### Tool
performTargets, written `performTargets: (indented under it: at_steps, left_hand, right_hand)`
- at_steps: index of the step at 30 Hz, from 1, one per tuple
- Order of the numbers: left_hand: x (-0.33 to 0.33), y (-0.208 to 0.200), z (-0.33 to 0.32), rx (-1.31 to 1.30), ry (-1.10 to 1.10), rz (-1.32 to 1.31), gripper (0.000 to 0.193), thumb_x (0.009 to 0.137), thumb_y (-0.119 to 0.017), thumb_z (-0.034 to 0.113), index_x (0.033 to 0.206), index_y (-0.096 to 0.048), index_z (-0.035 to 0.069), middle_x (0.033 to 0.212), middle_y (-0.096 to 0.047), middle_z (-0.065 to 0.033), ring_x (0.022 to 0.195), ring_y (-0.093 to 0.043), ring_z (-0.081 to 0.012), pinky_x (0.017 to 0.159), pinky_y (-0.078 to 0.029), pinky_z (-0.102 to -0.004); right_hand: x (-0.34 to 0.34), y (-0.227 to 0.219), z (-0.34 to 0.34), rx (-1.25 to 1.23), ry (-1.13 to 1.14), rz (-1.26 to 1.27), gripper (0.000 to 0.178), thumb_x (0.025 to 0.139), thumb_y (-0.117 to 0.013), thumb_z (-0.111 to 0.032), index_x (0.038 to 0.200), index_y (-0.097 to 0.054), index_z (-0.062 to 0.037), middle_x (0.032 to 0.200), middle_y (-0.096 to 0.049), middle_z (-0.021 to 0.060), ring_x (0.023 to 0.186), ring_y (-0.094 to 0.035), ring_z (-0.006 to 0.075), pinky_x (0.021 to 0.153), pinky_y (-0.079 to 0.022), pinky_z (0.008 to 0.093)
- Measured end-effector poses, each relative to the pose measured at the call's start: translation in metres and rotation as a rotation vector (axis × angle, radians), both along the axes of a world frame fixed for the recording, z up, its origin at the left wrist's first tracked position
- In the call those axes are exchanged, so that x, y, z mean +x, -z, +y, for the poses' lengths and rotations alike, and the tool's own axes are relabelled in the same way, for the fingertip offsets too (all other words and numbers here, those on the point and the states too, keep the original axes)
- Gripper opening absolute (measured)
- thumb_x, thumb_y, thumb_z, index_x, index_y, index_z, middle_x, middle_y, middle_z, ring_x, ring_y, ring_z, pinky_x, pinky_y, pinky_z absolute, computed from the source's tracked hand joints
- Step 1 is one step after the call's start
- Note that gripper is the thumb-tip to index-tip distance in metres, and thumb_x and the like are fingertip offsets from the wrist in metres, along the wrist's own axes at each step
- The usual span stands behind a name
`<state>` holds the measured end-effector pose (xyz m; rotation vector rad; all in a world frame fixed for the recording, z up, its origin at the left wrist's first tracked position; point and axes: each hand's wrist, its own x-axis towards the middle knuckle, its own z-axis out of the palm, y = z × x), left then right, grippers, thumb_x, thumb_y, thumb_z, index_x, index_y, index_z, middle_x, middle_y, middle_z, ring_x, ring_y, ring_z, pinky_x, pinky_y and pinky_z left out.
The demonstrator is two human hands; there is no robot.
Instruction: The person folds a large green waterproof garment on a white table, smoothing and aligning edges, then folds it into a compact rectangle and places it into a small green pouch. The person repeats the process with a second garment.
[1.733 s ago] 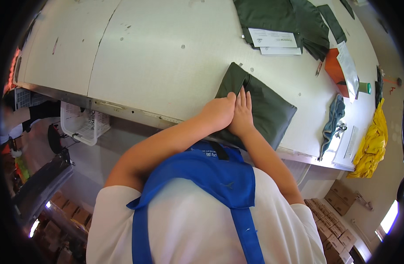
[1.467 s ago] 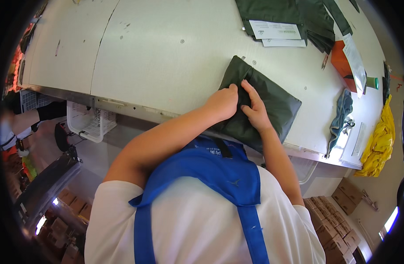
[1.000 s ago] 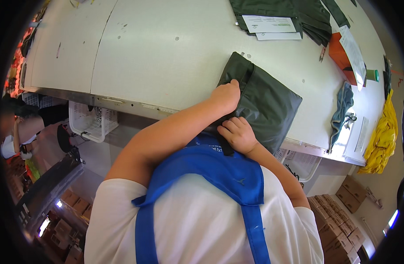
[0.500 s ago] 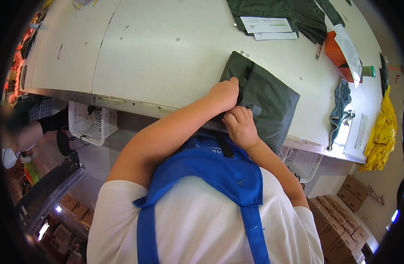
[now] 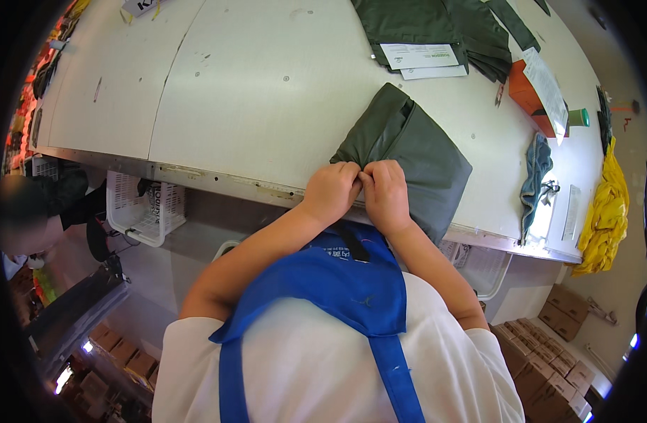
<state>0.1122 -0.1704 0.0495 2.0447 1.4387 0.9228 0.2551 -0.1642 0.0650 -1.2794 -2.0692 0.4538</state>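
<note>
A dark green, smooth-surfaced folded piece of fabric (image 5: 429,162) lies on the white table (image 5: 246,106), its near corner hanging over the front edge. A folded band with an opening runs across its upper left part. My left hand (image 5: 332,189) pinches the near edge of the fabric, fingers closed. Right beside it, my right hand (image 5: 385,194) is closed on the same edge, so the fingertips of both hands almost meet. What lies between the fingertips is hidden.
Further back lie more dark green pieces (image 5: 415,28) with white printed cards (image 5: 420,56). To the right are an orange box (image 5: 528,95), a blue cloth (image 5: 535,176) and yellow fabric (image 5: 602,218). White baskets (image 5: 143,208) hang below the table; another person (image 5: 38,218) is at far left.
My left hand has come down from the band to the near edge, next to my right hand. The fabric's left part is now bunched and drawn toward me.
</note>
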Motion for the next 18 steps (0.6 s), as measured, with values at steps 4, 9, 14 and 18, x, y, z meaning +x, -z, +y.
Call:
performTargets:
  at_steps: [4,9,14,18]
  left_hand:
    - [0.003,-0.004,0.002,0.007,0.014,0.011,0.013,0.075,-0.063,0.013,0.073,-0.053,0.005,0.068,-0.059,-0.0130,0.064,-0.059,-0.0326,0.056,-0.048,-0.0437]
    - [0.004,-0.005,0.001,-0.118,0.079,0.108,0.012,0.072,-0.063,0.012,0.069,-0.053,0.005,0.069,-0.059,-0.0130,0.065,-0.059,-0.0326,0.056,-0.048,-0.0436]
    - [-0.002,-0.003,-0.006,-0.146,0.097,0.120,0.012,0.071,-0.063,0.010,0.068,-0.053,0.005,0.068,-0.059,-0.0128,0.064,-0.059,-0.0329,0.056,-0.047,-0.0437]
    - [-0.007,-0.001,-0.022,-0.208,0.120,0.130,0.012,0.071,-0.064,0.009,0.069,-0.052,0.005,0.069,-0.059,-0.0127,0.065,-0.059,-0.0331,0.057,-0.047,-0.0435]
  right_hand:
    - [0.003,-0.009,0.001,0.078,0.037,-0.128,0.011,0.080,-0.063,-0.009,0.087,-0.055,-0.0075,0.088,-0.057,0.0064,0.087,-0.053,0.0276,0.075,-0.039,0.0395]
    - [0.004,-0.003,0.010,0.037,0.193,-0.177,0.012,0.080,-0.064,-0.013,0.087,-0.055,-0.0088,0.091,-0.057,0.0046,0.091,-0.053,0.0256,0.077,-0.036,0.0388]
    - [0.002,0.000,0.018,-0.026,0.210,-0.142,0.010,0.081,-0.063,-0.013,0.085,-0.054,-0.0087,0.088,-0.056,0.0047,0.089,-0.052,0.0263,0.075,-0.035,0.0387]
    - [0.003,0.007,0.018,-0.099,0.223,-0.172,0.011,0.082,-0.063,-0.015,0.084,-0.053,-0.0091,0.086,-0.055,0.0048,0.088,-0.052,0.0267,0.075,-0.035,0.0394]
